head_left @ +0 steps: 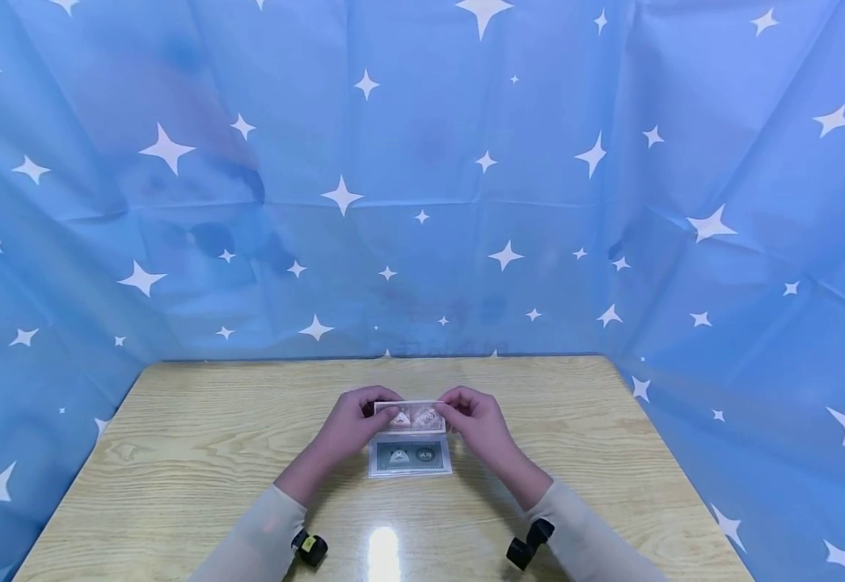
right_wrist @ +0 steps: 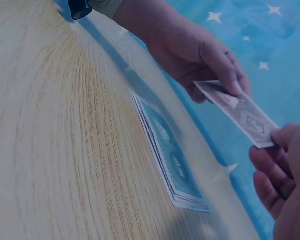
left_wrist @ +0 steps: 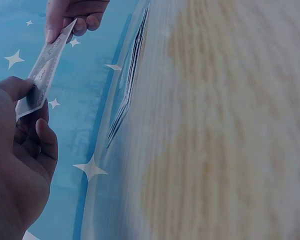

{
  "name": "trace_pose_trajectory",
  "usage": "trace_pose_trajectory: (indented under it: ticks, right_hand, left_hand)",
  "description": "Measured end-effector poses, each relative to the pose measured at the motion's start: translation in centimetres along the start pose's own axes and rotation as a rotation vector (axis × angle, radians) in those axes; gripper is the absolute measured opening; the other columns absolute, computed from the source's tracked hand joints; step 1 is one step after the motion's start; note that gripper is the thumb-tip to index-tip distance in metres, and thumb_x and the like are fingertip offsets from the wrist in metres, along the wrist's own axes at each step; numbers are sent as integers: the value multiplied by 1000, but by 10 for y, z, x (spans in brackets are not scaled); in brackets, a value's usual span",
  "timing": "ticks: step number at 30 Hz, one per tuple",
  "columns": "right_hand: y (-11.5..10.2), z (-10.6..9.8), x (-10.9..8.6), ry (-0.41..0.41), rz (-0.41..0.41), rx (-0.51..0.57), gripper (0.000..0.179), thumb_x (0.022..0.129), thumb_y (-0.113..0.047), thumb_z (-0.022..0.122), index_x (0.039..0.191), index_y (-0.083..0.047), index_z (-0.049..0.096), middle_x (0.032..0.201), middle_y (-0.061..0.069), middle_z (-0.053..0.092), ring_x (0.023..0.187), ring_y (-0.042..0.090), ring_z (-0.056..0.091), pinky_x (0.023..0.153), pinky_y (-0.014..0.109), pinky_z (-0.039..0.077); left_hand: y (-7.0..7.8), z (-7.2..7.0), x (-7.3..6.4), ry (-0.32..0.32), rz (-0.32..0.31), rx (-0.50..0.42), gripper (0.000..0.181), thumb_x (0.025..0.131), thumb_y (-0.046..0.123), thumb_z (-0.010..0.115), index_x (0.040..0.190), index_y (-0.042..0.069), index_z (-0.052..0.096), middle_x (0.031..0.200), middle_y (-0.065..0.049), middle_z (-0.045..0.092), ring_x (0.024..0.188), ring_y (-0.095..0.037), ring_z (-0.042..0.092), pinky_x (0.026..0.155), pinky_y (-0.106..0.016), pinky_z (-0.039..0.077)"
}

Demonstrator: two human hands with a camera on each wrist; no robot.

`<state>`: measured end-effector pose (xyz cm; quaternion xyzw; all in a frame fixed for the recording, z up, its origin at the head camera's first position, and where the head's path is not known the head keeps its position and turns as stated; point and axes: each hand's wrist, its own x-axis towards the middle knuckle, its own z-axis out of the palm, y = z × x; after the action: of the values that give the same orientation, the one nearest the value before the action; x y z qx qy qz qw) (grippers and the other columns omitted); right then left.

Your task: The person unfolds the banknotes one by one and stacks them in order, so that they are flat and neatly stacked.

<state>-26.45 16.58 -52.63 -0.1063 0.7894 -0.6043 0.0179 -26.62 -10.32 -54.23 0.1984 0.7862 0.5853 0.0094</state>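
A pinkish paper note (head_left: 415, 419) with a white border, printed like a banknote, is raised over the table between the two hands. My left hand (head_left: 352, 418) pinches its left end between thumb and fingers. At the other end, my right hand (head_left: 479, 419) pinches it too. Below and nearer to me lies a short stack of greenish notes (head_left: 411, 458), flat on the table and apart from both hands. The right wrist view shows the held note (right_wrist: 246, 114) tilted, and several layers along the edge of the stack (right_wrist: 167, 145).
The wood-grain table (head_left: 211, 461) spreads out on both sides of the hands. Behind it hangs a blue curtain (head_left: 422, 242) with white stars. Small black devices (head_left: 310, 548) are strapped to both wrists, and a bright reflection shows near the front.
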Motion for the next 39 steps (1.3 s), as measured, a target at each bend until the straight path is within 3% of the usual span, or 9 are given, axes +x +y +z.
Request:
trace_pose_trajectory:
  ticks: [8, 18, 24, 34, 39]
  right_hand:
    - [0, -2, -1, -4, 6, 3, 8, 104, -11, 78, 103, -4, 78, 88, 13, 72, 74, 18, 63, 70, 38, 60]
    - [3, -2, -1, 3, 18, 6, 6, 104, -10, 79, 102, -4, 78, 85, 14, 72, 73, 26, 66, 70, 37, 61]
    - [3, -3, -2, -24, 3, 0, 6, 104, -6, 77, 109, -3, 76, 89, 13, 73, 74, 24, 65, 69, 36, 61]
    - [7, -4, -10, -116, -35, -125, 10, 102, -7, 80, 111, -8, 77, 86, 6, 73, 74, 34, 68, 60, 26, 54]
    - [11, -2, -13, -138, -56, -223, 9, 101, -9, 81, 108, -12, 77, 83, -1, 71, 71, 23, 67, 59, 25, 53]
  left_hand:
    - [-3, -3, -3, 9, -11, -12, 13, 108, 27, 76, 119, 25, 82, 84, -1, 66, 70, -16, 51, 63, -28, 46]
    - [1, -2, -4, 14, -26, -12, 12, 107, 20, 76, 117, 22, 83, 80, 0, 63, 68, -14, 50, 61, -27, 44]
    - [4, -2, -6, 0, -61, -9, 13, 106, 18, 77, 118, 22, 82, 85, -2, 66, 72, -15, 54, 63, -26, 48]
    - [-1, -2, -14, -77, -69, 113, 18, 103, 13, 77, 118, 23, 79, 90, 4, 71, 79, -17, 62, 67, -29, 53]
    - [-4, -2, -15, -124, -76, 162, 15, 103, 14, 78, 116, 23, 80, 87, 6, 70, 78, -15, 63, 67, -30, 54]
